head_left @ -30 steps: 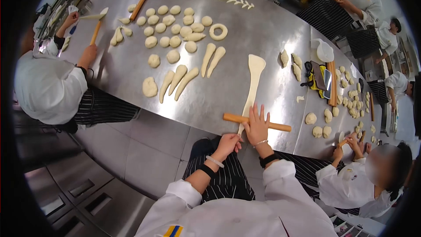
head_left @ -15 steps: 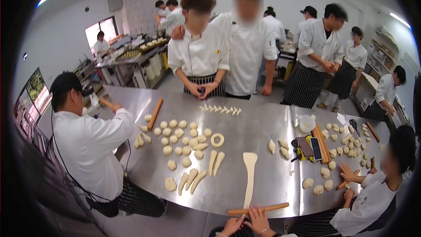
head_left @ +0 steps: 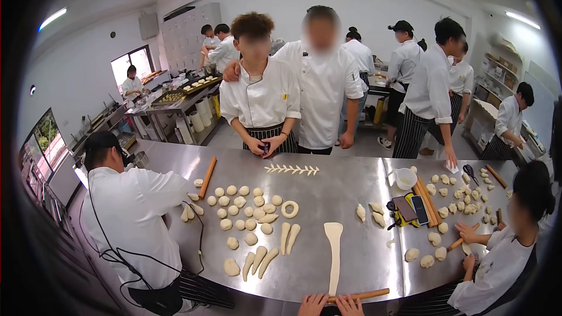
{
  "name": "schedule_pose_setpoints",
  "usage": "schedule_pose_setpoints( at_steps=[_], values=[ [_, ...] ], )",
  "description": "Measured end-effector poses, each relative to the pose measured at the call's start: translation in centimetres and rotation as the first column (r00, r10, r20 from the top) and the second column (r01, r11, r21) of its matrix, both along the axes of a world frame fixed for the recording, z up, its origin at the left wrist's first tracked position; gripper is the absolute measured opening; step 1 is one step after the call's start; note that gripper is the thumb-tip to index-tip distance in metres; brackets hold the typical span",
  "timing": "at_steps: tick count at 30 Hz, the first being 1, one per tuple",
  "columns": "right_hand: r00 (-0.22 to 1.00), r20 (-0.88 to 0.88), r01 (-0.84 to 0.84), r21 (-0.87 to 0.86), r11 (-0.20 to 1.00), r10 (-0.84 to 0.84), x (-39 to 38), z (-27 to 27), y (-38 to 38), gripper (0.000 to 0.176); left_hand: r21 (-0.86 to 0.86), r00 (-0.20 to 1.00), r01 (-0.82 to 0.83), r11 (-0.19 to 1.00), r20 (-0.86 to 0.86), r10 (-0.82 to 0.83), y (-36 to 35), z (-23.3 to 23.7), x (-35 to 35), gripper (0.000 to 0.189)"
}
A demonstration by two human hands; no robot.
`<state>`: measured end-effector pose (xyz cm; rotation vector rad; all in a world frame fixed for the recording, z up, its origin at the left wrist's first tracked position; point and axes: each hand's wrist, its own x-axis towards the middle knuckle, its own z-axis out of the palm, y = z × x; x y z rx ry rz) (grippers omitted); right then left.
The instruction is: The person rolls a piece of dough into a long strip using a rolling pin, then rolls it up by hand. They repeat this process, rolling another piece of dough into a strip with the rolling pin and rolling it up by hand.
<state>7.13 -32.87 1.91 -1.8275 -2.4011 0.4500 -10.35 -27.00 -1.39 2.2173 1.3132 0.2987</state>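
At the bottom edge, my left hand (head_left: pixel 313 304) lies over the left part of a wooden rolling pin (head_left: pixel 372 294), its fingers close together. My right hand (head_left: pixel 349 305) is beside it, fingers curled over the same pin. The pin's right end sticks out past my right hand, and its left end is hidden. From the pin a long flat dough strip (head_left: pixel 334 257) runs away across the steel table, widening at its far end. To its left lie tapered dough pieces (head_left: pixel 268 262), a dough ring (head_left: pixel 289 209) and several dough balls (head_left: pixel 232 243).
A person (head_left: pixel 132 210) works at the left and another (head_left: pixel 497 263) rolls dough at the right. Two people stand across the steel table (head_left: pixel 363 251). A phone (head_left: pixel 420 209), a jug (head_left: pixel 403 179), rolling pins (head_left: pixel 429 202) and a braided dough strip (head_left: pixel 291 169) lie about.
The view has tilted up. My hands have moved from the strip's near end onto the pin. The left person has drawn their arm down; a person at the back right reaches to the table.
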Motion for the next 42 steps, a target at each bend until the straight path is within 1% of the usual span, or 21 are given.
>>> schedule_pose_setpoints(
  at_steps=[2,4,5,6,7,8,9,10,13,15,17,19,21,25,28,31,33,37,39,40,42],
  values=[
    [0.987,0.108,0.128,-0.057,0.99,-0.122,1.5,-1.1,0.1,0.076,-0.048,1.0,-0.019,0.999,-0.022,0.018,0.0,-0.2,-0.3,0.042],
    [0.963,0.117,0.254,-0.104,0.962,-0.242,4.7,-2.1,1.4,0.081,-0.139,0.999,-0.033,0.99,0.032,0.037,0.2,-1.1,-0.5,0.045],
    [0.958,0.138,0.245,0.071,0.967,-0.253,6.0,-2.4,1.7,0.067,-0.159,0.999,-0.035,0.987,0.025,0.04,0.5,-1.0,-1.3,0.045],
    [0.946,0.16,0.242,0.227,0.943,-0.282,6.6,-2.0,1.2,0.054,0.145,0.998,0.056,0.988,0.022,-0.06,0.8,-0.2,-2.7,0.038],
    [0.96,0.086,0.25,0.164,0.954,-0.267,7.0,-1.2,0.9,0.048,0.419,0.986,0.152,0.895,0.003,-0.169,0.5,0.6,-3.9,0.032],
    [0.963,0.011,0.266,0.086,0.96,-0.268,7.4,-0.4,0.5,0.043,0.259,0.974,0.225,0.939,-0.083,-0.211,0.0,1.2,-5.0,0.046],
    [0.978,-0.052,0.208,0.109,0.972,-0.204,7.4,-0.1,0.0,0.038,0.259,0.972,0.233,0.937,-0.05,-0.228,-0.1,2.5,-5.9,0.042],
    [0.984,-0.117,0.149,0.136,0.979,-0.134,7.1,0.2,-1.2,0.035,0.238,0.978,0.195,0.952,0.026,-0.207,0.1,3.5,-6.2,0.045],
    [0.97,-0.185,0.171,0.067,0.983,-0.156,6.8,1.4,-1.6,0.033,0.302,0.944,0.326,0.896,-0.05,-0.327,4.0,5.9,-6.0,0.044],
    [0.911,-0.313,0.307,0.085,0.948,-0.267,7.0,2.0,0.6,0.032,0.342,0.944,0.331,0.88,-0.108,-0.313,8.1,8.3,-3.8,0.043],
    [0.899,-0.331,0.333,0.093,0.938,-0.287,7.3,2.5,3.9,0.032,0.392,0.981,0.19,0.9,-0.102,-0.163,12.2,8.8,-1.2,0.041],
    [0.884,-0.356,0.357,0.094,0.929,-0.304,7.8,2.6,7.8,0.033,0.435,0.993,0.106,0.894,-0.088,-0.074,16.5,8.9,1.4,0.037],
    [0.854,-0.379,0.423,0.108,0.9,-0.356,8.2,1.9,11.5,0.035,0.406,0.996,0.083,0.91,-0.051,-0.068,20.4,8.3,3.5,0.034],
    [0.827,-0.38,0.468,0.056,0.882,-0.414,8.5,-0.5,15.9,0.037,0.376,0.99,0.119,0.919,-0.121,-0.079,26.8,6.3,6.5,0.036],
    [0.831,-0.32,0.48,0.001,0.877,-0.454,8.7,-1.5,17.2,0.043,0.357,0.985,0.146,0.923,-0.136,-0.103,29.8,4.3,7.8,0.041],
    [0.876,-0.255,0.436,0.055,0.898,-0.41,8.9,-0.6,18.6,0.049,0.345,0.978,0.166,0.924,-0.177,-0.109,31.6,4.1,9.5,0.049],
    [0.946,-0.177,0.289,0.095,0.953,-0.27,9.6,0.4,19.2,0.057,0.298,0.97,0.144,0.944,-0.233,-0.074,32.2,3.8,11.1,0.056],
    [0.927,-0.16,0.352,0.058,0.934,-0.339,12.3,1.2,21.5,0.066,0.322,0.962,0.132,0.938,-0.27,-0.042,34.8,3.5,15.8,0.062],
    [0.943,-0.163,0.285,-0.045,0.957,-0.289,13.5,0.6,21.6,0.065,0.353,0.993,0.016,0.935,-0.117,0.027,35.7,3.2,18.0,0.062],
    [0.948,-0.164,0.267,-0.046,0.963,-0.271,14.0,-0.1,21.4,0.065,0.352,0.992,-0.001,0.936,-0.119,0.046,35.7,3.4,18.5,0.062],
    [0.844,-0.324,0.356,-0.256,0.899,-0.426,14.6,-1.6,21.8,0.058,0.354,0.98,-0.189,0.916,0.122,0.155,35.9,5.1,18.8,0.058]
  ],
)
